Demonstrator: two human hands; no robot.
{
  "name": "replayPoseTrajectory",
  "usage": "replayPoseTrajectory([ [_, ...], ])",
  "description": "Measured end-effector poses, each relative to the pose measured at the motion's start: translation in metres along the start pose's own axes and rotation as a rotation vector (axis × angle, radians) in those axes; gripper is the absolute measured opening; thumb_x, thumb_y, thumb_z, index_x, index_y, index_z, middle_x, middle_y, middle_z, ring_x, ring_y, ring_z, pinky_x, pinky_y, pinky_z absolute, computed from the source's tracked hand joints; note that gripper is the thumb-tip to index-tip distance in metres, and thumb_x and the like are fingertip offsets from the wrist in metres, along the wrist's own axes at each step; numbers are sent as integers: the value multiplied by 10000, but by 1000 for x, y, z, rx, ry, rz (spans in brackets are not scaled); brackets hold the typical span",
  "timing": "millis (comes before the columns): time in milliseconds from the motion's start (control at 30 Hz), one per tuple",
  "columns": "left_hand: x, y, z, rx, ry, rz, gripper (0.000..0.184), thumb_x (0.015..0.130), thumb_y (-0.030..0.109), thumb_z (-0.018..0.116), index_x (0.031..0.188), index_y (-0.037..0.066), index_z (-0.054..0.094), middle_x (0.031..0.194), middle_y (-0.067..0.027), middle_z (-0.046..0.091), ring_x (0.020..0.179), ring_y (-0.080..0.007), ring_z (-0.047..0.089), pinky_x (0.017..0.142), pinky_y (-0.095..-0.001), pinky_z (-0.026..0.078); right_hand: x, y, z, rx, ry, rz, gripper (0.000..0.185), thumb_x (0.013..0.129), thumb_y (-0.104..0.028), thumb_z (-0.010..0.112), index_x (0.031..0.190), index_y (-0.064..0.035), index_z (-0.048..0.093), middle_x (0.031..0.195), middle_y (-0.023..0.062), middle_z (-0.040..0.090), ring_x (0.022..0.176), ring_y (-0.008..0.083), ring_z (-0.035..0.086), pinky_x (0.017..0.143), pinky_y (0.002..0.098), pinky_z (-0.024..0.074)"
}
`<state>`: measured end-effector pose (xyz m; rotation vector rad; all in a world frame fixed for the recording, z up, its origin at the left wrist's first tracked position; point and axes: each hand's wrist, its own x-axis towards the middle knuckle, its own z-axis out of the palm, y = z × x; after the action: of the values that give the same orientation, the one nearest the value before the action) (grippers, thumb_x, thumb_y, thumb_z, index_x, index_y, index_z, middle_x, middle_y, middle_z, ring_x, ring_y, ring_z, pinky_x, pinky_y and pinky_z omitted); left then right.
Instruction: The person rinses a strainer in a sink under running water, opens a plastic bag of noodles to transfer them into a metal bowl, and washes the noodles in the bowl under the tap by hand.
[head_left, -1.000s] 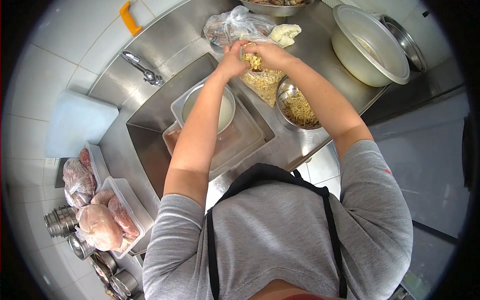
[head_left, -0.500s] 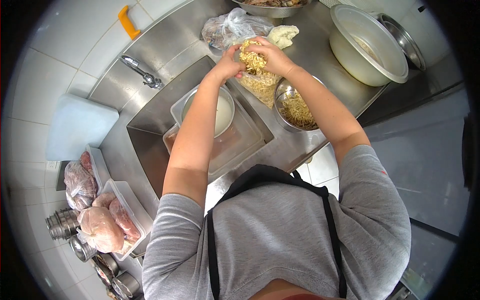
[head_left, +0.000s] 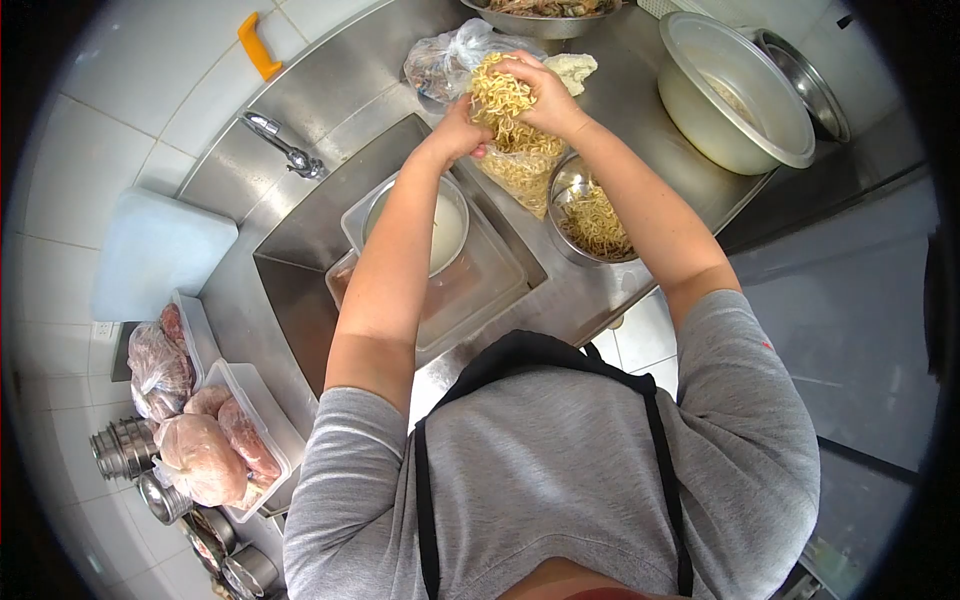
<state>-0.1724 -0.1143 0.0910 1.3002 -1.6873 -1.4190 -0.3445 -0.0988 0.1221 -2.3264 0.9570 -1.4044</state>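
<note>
Loosely, with the right hand (head_left: 545, 98), grips a thick clump of yellow sprouts (head_left: 500, 92) at the mouth of the clear bag (head_left: 527, 178), fingers curled in behind the strands. With the left hand (head_left: 458, 134), holds the bag's near-sink side, fingers bent narrow at the opening. On the tabletop (head_left: 640, 105), between sink (head_left: 305, 300) and steel bowl (head_left: 572, 172): the bag, full of more sprouts, long axis slanting from the open mouth at the hands down to a tapered corner toward the person. In the steel bowl, under the right forearm: thinner, browner strands, tangled and lying every way. Inside the sink: a clear tub (head_left: 490, 290) and a round bowl (head_left: 450, 228) with cloudy whitish liquid, partly covered by the left forearm. Beyond the hands: a knotted plastic bag (head_left: 440, 62) with dark contents, a crumpled pale item (head_left: 575, 72), and a wide metal bowl (head_left: 545, 24) of brownish food. Off to the right, tilted: a large pale basin (head_left: 690, 105).
</note>
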Motion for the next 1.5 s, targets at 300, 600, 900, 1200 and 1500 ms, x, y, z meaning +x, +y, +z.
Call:
replayPoseTrajectory([
  [300,0,6,0,82,15,-22,673,687,-51,537,1309,59,306,770,-48,523,547,-100,486,502,-234,446,-8,-21,-31,88,49,11,492,572,-9,710,1041,-67,570,1044,84,538,1040,245,518,885,325,420],
  [600,-6,4,-1,72,-16,25,688,688,-49,530,1327,88,313,739,-44,525,543,-97,475,515,-222,426,-93,-48,-95,-36,-198,223,572,547,47,705,1084,-90,564,1105,82,529,1096,255,489,948,323,388],
  [900,-30,12,12,156,21,175,694,678,-24,553,1327,103,342,1166,-103,426,605,-97,485,558,-240,448,-80,-69,-99,-291,-1008,531,593,534,-147,793,1093,-161,595,1121,126,551,1067,283,515,880,376,427],
  [1200,-30,11,18,174,39,167,706,663,-16,566,1325,93,348,1255,-109,355,628,-106,489,567,-237,459,-9,-20,-24,-625,-699,482,273,657,-173,698,905,-64,657,861,130,651,836,266,626,723,361,492],
  [1500,-27,6,16,140,5,165,741,638,13,629,1320,88,349,1262,-119,325,748,-180,531,546,-282,494,-6,1,5,-512,-1047,395,442,614,-208,755,1028,-110,633,957,93,650,899,262,611,779,360,477],
])
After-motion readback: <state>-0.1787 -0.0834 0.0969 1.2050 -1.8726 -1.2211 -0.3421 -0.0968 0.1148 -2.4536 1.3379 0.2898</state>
